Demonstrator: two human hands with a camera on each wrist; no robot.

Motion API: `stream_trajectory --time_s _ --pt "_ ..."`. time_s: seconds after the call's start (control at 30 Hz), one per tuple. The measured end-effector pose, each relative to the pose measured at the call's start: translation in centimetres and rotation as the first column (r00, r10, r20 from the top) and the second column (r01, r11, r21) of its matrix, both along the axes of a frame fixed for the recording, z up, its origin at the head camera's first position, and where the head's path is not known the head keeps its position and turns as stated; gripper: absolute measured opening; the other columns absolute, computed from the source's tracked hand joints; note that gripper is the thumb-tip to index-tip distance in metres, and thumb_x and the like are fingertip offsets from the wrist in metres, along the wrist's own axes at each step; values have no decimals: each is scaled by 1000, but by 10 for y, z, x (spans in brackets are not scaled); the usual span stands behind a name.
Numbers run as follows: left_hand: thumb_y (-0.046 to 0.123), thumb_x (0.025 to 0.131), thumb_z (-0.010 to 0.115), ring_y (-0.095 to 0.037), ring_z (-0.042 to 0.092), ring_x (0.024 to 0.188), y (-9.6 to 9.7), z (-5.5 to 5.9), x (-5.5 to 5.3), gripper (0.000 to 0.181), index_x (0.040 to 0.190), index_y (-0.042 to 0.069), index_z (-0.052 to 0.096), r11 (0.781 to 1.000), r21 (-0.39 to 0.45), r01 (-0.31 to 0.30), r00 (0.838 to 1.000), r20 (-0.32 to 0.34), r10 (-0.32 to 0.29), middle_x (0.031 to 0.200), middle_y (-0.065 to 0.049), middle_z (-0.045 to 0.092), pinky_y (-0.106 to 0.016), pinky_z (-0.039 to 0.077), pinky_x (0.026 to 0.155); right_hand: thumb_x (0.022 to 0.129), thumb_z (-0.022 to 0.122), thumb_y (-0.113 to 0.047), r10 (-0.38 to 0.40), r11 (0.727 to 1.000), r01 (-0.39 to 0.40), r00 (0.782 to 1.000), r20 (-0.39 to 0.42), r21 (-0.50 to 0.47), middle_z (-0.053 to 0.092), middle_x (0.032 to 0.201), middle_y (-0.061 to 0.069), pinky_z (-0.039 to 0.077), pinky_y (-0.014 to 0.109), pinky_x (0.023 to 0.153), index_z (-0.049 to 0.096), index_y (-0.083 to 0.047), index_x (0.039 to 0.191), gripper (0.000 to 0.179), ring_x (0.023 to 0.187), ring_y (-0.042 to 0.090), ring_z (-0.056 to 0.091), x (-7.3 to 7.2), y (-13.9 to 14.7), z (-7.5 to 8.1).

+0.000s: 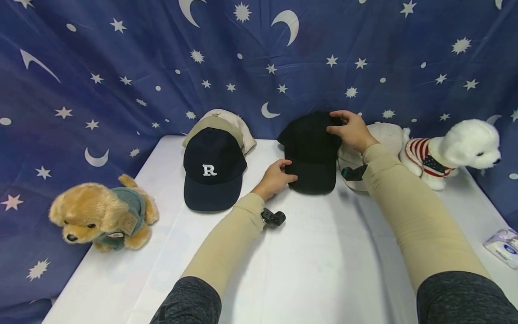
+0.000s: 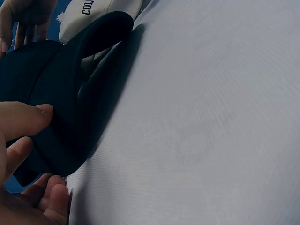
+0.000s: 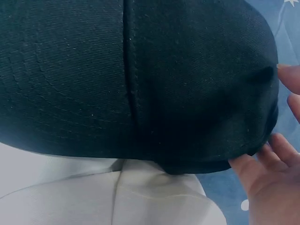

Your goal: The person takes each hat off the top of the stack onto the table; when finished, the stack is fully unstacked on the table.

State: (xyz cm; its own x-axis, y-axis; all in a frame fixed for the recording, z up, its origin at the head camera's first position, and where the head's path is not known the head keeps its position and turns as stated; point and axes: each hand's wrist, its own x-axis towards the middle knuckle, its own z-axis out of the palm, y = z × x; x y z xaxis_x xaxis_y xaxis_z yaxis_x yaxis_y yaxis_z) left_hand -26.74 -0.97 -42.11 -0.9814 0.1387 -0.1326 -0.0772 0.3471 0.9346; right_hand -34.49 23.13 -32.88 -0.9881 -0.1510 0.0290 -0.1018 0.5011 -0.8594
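A plain black baseball cap point(image 1: 311, 153) stands tilted with its brim toward me, held between both hands. My left hand point(image 1: 276, 180) grips its left edge near the brim; in the left wrist view the thumb point(image 2: 35, 117) lies on the fabric and the other fingers are at the lower edge. At the upper right of the crown, my right hand point(image 1: 351, 130) holds the cap with thumb and fingertips. The right wrist view shows the black crown point(image 3: 201, 84) close up, the right hand point(image 3: 276, 183) at its lower corner. A white cap point(image 1: 386, 135) sits partly hidden behind the right wrist.
To the left, a navy cap point(image 1: 212, 157) with a white R overlaps a beige cap point(image 1: 222, 123) and a paler one. A tan plush dog point(image 1: 93, 211) sits at the left edge, a white plush dog point(image 1: 465, 144) at the right. A tissue pack point(image 1: 503, 247) lies far right.
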Motion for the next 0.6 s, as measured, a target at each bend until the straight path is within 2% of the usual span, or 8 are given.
stream_trajectory --time_s 0.13,0.3,0.6 --pt "8 88 75 -24 48 119 2 0 1 53 138 6 57 1000 -6 1 1000 -10 -1 138 -15 50 -35 39 105 95 67 -19 -13 1000 13 1000 -14 2 27 161 17 29 52 114 45 -5 149 60 147 34 23 3 4 0" --pt "11 89 75 -23 49 119 1 1 2 51 137 7 58 1000 -26 -10 1000 -7 10 138 -13 51 -35 39 106 96 66 -19 -9 1000 10 1000 -24 11 33 158 18 31 52 113 44 -4 150 60 145 33 29 9 11 -1" --pt "15 90 74 -28 43 137 -9 5 5 55 142 11 55 999 -27 19 1000 1 -19 151 -14 45 -38 38 109 95 67 -19 7 1000 -7 1000 -27 1 37 155 17 34 51 111 43 -5 150 62 142 33 35 26 17 0"
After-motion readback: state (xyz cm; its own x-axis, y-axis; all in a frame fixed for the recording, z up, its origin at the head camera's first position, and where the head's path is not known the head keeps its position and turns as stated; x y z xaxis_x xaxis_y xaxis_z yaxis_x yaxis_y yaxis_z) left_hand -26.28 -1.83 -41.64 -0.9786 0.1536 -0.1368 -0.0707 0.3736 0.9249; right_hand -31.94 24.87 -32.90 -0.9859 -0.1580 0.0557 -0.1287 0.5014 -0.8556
